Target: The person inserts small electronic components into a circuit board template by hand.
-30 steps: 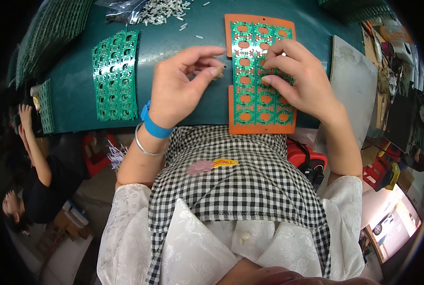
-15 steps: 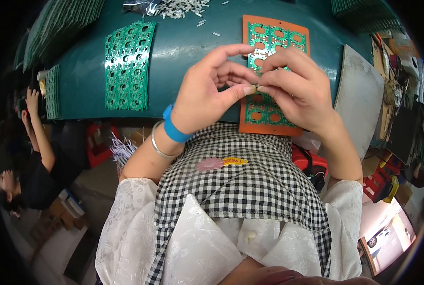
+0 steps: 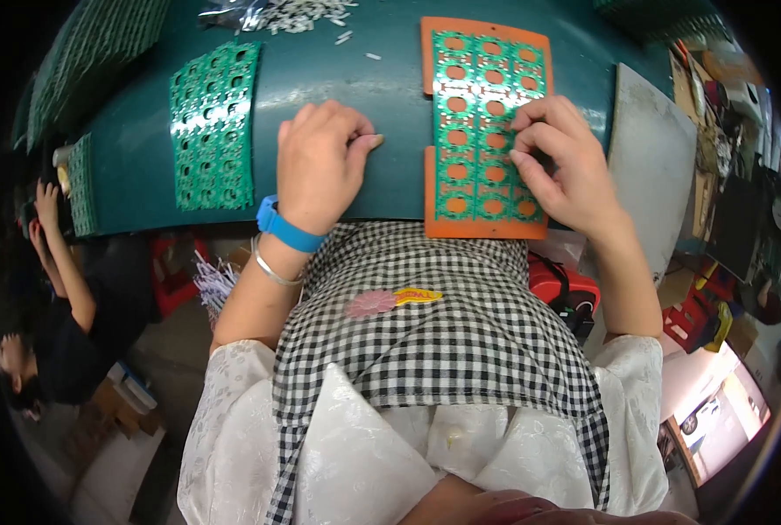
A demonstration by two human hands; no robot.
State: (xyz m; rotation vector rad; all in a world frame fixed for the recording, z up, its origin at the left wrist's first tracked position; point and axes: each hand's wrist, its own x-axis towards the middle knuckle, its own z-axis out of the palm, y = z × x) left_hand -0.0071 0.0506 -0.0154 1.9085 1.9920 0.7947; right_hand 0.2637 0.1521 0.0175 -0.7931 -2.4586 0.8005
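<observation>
A green circuit board panel (image 3: 460,114) with rows of oval openings lies on an orange fixture plate (image 3: 487,230) at the table's front edge. Over the panel's right side is my right hand (image 3: 570,171), its fingers bent and the thumb close to the fingertips. Whether a small part is between them cannot be made out. My left hand (image 3: 320,162) hovers over the green table, left of the orange plate, with fingers curled and thumb against the forefinger. Anything in that pinch is too small to name. Farther left lies a stack of green circuit board panels (image 3: 215,131).
Small white parts (image 3: 303,13) are heaped at the far side beside a plastic bag (image 3: 233,13). More panel stacks (image 3: 97,66) stand at the far left. A grey board (image 3: 653,157) flanks the table's right. At left, a person (image 3: 80,297) works nearby.
My hands, together over the panel before, have come apart. The left has moved left off the panel; the right stays at its right side. The view has shifted slightly.
</observation>
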